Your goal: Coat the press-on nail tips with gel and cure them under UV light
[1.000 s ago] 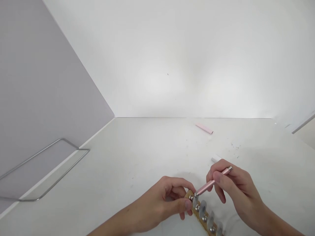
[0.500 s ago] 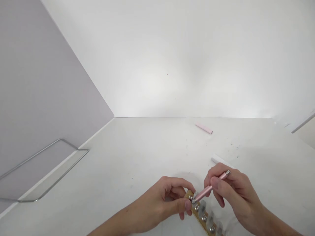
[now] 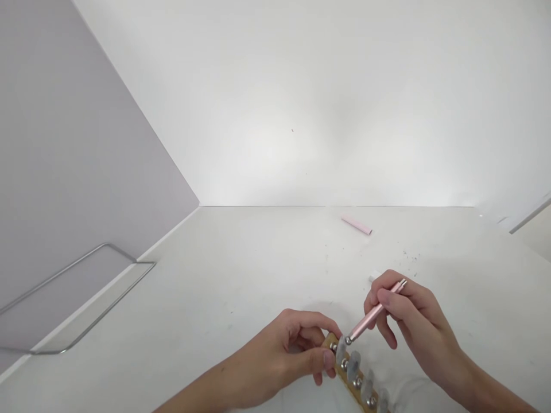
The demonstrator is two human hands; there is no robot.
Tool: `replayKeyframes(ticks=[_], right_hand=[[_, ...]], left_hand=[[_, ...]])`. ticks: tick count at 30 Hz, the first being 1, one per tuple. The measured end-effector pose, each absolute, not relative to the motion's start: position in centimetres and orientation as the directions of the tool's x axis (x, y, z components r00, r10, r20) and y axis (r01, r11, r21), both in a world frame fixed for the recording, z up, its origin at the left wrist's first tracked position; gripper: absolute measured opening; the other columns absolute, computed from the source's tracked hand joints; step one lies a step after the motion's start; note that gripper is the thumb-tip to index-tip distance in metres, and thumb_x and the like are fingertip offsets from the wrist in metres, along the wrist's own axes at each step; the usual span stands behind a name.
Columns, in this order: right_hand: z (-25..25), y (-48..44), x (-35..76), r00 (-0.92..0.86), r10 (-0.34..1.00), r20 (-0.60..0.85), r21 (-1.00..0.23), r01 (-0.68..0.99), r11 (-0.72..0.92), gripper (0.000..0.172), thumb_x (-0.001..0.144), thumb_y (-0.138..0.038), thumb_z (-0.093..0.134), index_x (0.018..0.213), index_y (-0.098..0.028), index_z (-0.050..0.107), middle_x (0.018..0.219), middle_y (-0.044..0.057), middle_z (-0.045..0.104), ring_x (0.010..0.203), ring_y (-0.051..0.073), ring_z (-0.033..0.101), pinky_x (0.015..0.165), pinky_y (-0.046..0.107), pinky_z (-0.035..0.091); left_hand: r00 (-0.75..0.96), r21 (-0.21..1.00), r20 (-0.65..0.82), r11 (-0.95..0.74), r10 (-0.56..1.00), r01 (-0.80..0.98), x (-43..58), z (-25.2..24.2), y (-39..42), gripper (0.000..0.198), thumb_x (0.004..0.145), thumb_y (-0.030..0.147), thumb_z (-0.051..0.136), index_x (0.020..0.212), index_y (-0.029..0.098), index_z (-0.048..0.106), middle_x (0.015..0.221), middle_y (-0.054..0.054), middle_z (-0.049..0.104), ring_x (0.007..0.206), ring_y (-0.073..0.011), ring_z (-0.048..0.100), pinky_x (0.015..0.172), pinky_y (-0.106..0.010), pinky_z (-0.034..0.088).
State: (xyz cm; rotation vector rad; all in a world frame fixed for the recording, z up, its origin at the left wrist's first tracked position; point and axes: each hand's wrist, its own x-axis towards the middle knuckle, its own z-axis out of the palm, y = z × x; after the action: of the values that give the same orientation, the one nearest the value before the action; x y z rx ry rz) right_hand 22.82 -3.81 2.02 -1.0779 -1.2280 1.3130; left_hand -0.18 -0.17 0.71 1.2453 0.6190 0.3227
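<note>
A narrow wooden strip [image 3: 353,383] with a row of metal balls and pale oval pieces lies at the bottom of the view. My left hand [image 3: 289,351] pinches its near-left end between thumb and fingers. My right hand [image 3: 412,321] holds a slim pink pen-shaped tool [image 3: 372,314] tilted downward. The tool's metal tip rests by the strip's top end, at the first pale piece. My right fingers are closed round the tool's upper part.
A pink cap-like stick [image 3: 357,225] lies farther back on the white table [image 3: 258,269]. A small white piece [image 3: 373,277] peeks out behind my right hand. A bent wire frame [image 3: 81,298] leans on the grey wall at left.
My right hand rose and shifted slightly back, tilting the pink tool steeper; its tip stays at the strip's top end. My left hand and the strip stayed still.
</note>
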Motion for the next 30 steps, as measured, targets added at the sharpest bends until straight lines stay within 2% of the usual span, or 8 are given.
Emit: replayKeyframes(ticks=[6,17,25,30], right_hand=[[2.31,-3.65,22.98,-0.116,0.992,-0.055,-0.980,-0.183,-0.076,0.025,0.096,-0.036,0.057,0.077,-0.020,0.061,0.070,-0.003,0.062,0.046,0.009,0.043,0.058,0.030,0.033],[2.38,-3.40,22.88,-0.129,0.990,-0.056,-0.971,-0.224,-0.085,0.021,0.093,-0.035,0.058,0.078,-0.020,0.061,0.070,-0.003,0.063,0.044,0.009,0.042,0.055,0.029,0.030],[2.72,-3.48,22.94,-0.139,0.988,-0.072,-0.974,-0.203,-0.100,0.021,0.091,-0.038,0.059,0.079,-0.020,0.060,0.070,-0.002,0.063,0.044,0.010,0.041,0.054,0.030,0.031],[2.33,-3.52,22.82,-0.086,0.995,-0.043,-0.989,-0.135,-0.054,0.033,0.098,-0.043,0.057,0.074,-0.020,0.058,0.070,-0.003,0.063,0.044,0.008,0.042,0.055,0.029,0.034]], left_hand=[[0.788,0.952,-0.264,0.282,0.556,0.120,-0.17,0.45,-0.09,0.033,0.090,0.041,0.072,0.107,0.013,0.072,0.084,-0.007,0.067,0.077,-0.0157,0.059,0.075,-0.029,0.052],[0.789,0.949,-0.267,0.293,0.554,0.115,-0.22,0.53,-0.23,0.030,0.090,0.038,0.071,0.106,0.012,0.071,0.084,-0.007,0.067,0.078,-0.0152,0.059,0.075,-0.028,0.051],[0.790,0.948,-0.268,0.297,0.551,0.114,-0.26,0.66,-0.28,0.031,0.090,0.039,0.072,0.106,0.012,0.072,0.084,-0.008,0.067,0.078,-0.0152,0.058,0.074,-0.027,0.051],[0.793,0.949,-0.266,0.296,0.548,0.113,-0.12,0.67,-0.23,0.031,0.090,0.038,0.071,0.106,0.012,0.072,0.084,-0.008,0.066,0.078,-0.0151,0.058,0.075,-0.028,0.051]])
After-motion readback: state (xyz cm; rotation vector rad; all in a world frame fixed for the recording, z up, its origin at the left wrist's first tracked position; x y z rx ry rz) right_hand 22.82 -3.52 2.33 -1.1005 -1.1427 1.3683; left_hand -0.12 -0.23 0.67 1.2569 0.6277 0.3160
